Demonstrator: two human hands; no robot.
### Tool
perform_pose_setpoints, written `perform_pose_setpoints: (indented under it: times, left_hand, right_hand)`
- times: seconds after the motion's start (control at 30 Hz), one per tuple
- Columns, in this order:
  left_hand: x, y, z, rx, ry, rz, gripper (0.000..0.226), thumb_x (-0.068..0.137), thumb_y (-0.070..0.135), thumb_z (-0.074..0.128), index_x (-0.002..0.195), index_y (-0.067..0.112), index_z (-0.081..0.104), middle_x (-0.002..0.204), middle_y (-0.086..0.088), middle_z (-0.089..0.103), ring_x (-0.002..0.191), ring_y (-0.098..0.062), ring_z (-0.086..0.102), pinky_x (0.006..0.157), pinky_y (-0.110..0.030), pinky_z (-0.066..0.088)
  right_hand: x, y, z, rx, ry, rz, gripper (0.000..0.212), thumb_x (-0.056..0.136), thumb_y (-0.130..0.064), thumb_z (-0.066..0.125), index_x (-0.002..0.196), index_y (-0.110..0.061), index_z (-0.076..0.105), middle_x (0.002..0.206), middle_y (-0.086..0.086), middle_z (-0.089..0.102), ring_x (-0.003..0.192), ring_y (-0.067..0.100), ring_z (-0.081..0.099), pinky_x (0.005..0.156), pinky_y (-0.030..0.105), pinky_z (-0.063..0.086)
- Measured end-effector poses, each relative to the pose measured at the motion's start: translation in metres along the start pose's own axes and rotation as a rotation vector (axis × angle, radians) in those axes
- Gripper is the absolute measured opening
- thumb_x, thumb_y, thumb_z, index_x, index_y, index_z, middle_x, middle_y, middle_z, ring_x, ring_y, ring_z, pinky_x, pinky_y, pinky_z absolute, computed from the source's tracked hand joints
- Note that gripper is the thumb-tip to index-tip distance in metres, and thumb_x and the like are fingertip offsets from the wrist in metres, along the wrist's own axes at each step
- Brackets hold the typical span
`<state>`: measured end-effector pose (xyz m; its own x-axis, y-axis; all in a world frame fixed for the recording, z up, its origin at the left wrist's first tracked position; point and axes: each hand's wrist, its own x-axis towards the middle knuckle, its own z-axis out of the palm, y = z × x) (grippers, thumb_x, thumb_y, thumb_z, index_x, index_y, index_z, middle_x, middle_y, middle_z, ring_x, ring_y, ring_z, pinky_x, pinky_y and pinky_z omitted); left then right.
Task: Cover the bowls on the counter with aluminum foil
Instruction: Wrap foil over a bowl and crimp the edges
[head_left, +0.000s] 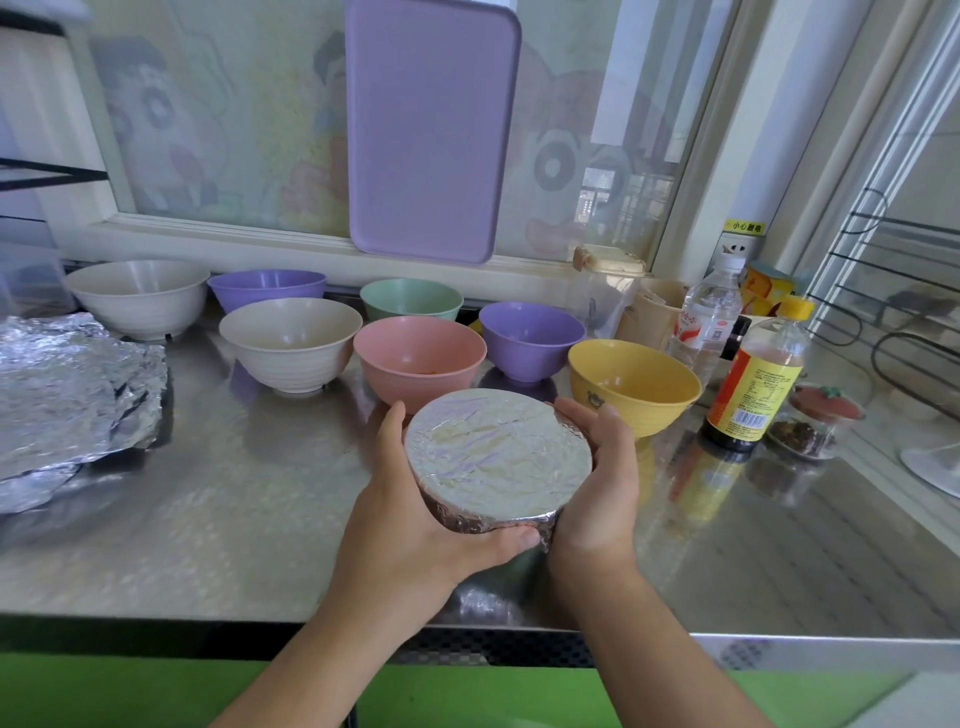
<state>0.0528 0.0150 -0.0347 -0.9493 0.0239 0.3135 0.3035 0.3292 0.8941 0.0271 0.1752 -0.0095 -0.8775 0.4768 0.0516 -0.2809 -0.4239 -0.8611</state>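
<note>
Foil-covered bowl (497, 457) at frame centre, gripped on both sides: left hand (415, 514) and right hand (597, 478), fingers curled round its rim.

Eight bowls (418, 368) — two bottles (754, 379)

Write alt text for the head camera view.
Both hands, left hand and right hand, grip a foil-covered bowl over a steel counter. Seven uncovered bowls stand behind it; crumpled foil lies at left.
</note>
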Motion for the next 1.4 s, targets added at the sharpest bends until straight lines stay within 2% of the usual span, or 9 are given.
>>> perform_pose_setpoints:
  times: [0.2, 0.3, 0.4, 0.6, 0.73, 0.83, 0.93, 1.13, 1.4]
  left_hand:
    - [0.001, 0.0, -0.007, 0.021, -0.037, 0.023, 0.16, 0.037, 0.065, 0.101, 0.163, 0.042, 0.006, 0.143, 0.035, 0.051, 0.13, 0.018, 0.046, 0.097, -0.006, 0.039]
    - [0.004, -0.002, -0.013, 0.037, -0.095, 0.069, 0.129, 0.043, 0.056, 0.103, 0.146, 0.058, 0.026, 0.133, 0.042, 0.056, 0.123, 0.019, 0.052, 0.102, -0.012, 0.043]
    - [0.003, -0.006, -0.012, 0.04, -0.115, 0.095, 0.107, 0.053, 0.052, 0.101, 0.139, 0.05, 0.038, 0.131, 0.04, 0.058, 0.121, 0.017, 0.055, 0.099, -0.01, 0.043]
    - [0.002, -0.009, -0.012, 0.033, -0.173, 0.156, 0.106, 0.064, 0.065, 0.088, 0.149, 0.045, 0.027, 0.14, 0.046, 0.043, 0.133, 0.017, 0.043, 0.102, 0.0, 0.031]
    - [0.005, -0.011, -0.027, 0.001, -0.199, 0.132, 0.096, 0.067, 0.051, 0.095, 0.142, 0.052, 0.036, 0.141, 0.042, 0.046, 0.135, 0.016, 0.043, 0.108, -0.006, 0.033]
    - [0.004, -0.011, -0.034, -0.036, -0.156, 0.098, 0.109, 0.057, 0.056, 0.098, 0.146, 0.051, 0.036, 0.143, 0.037, 0.051, 0.136, 0.013, 0.045, 0.112, -0.019, 0.037]
    - [0.001, -0.008, -0.031, -0.069, -0.184, 0.074, 0.097, 0.064, 0.04, 0.1, 0.142, 0.049, 0.043, 0.138, 0.035, 0.058, 0.131, 0.012, 0.052, 0.112, -0.024, 0.04]
    - [-0.003, -0.009, -0.041, -0.12, -0.14, 0.048, 0.097, 0.06, 0.037, 0.102, 0.139, 0.05, 0.048, 0.138, 0.031, 0.06, 0.132, 0.009, 0.053, 0.113, -0.027, 0.043]
    - [-0.006, -0.016, -0.101, -0.085, -0.052, 0.002, 0.099, 0.056, 0.038, 0.103, 0.139, 0.049, 0.05, 0.135, 0.032, 0.062, 0.13, 0.009, 0.054, 0.113, -0.028, 0.042]
  right_hand:
    - [0.001, -0.004, -0.002, -0.008, -0.032, 0.013, 0.079, 0.066, -0.055, 0.071, 0.111, 0.009, 0.063, 0.107, 0.024, 0.068, 0.104, 0.04, 0.067, 0.093, 0.05, 0.048]
    - [0.004, -0.006, -0.003, 0.001, -0.072, 0.03, 0.079, 0.069, -0.055, 0.071, 0.114, 0.009, 0.064, 0.118, 0.029, 0.07, 0.115, 0.044, 0.068, 0.099, 0.059, 0.05]
    - [0.001, -0.004, -0.003, 0.038, -0.087, 0.053, 0.085, 0.069, -0.053, 0.07, 0.119, 0.014, 0.056, 0.116, 0.036, 0.065, 0.113, 0.052, 0.065, 0.094, 0.055, 0.046]
    - [-0.002, -0.005, -0.002, 0.054, -0.12, 0.078, 0.083, 0.068, -0.049, 0.071, 0.12, 0.014, 0.056, 0.112, 0.032, 0.062, 0.106, 0.045, 0.063, 0.093, 0.05, 0.044]
    - [0.001, -0.008, -0.007, 0.029, -0.134, 0.102, 0.068, 0.065, -0.05, 0.084, 0.116, -0.008, 0.065, 0.107, 0.023, 0.06, 0.102, 0.037, 0.06, 0.091, 0.049, 0.043]
    - [-0.004, -0.01, -0.011, 0.007, -0.145, 0.126, 0.058, 0.085, -0.042, 0.065, 0.115, 0.008, 0.062, 0.115, 0.031, 0.069, 0.117, 0.05, 0.066, 0.097, 0.051, 0.047]
    - [-0.013, -0.011, -0.012, -0.021, -0.193, 0.238, 0.05, 0.106, -0.039, 0.046, 0.12, 0.001, 0.073, 0.119, 0.021, 0.076, 0.115, 0.043, 0.071, 0.109, 0.053, 0.049]
    - [-0.022, -0.007, -0.003, 0.023, -0.236, 0.297, 0.049, 0.109, -0.033, 0.041, 0.125, 0.001, 0.072, 0.123, 0.024, 0.074, 0.117, 0.042, 0.071, 0.115, 0.061, 0.044]
    - [-0.046, 0.004, 0.056, 0.047, -0.359, 0.326, 0.045, 0.109, -0.021, 0.038, 0.114, 0.003, 0.075, 0.109, 0.021, 0.079, 0.1, 0.033, 0.078, 0.079, 0.037, 0.062]
